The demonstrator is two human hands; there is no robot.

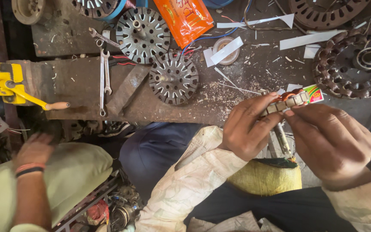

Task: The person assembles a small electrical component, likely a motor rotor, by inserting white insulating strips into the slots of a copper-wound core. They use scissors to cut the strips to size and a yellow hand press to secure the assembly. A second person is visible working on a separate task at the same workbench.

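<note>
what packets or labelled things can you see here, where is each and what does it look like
Orange packet: top centre on the workbench, flat glossy plastic pouch, orange with yellow and green print.
Small box: at the fingertips of the left hand and right hand, held with a copper-wound part; small rectangular carton, green, red and white.
No screens or signs.

Left hand [247, 129] and right hand [329, 144] holding a small matchbox [295, 99], slotted rotor discs [173, 78] on the counter [82, 81], spanners [104, 77] beside
</note>
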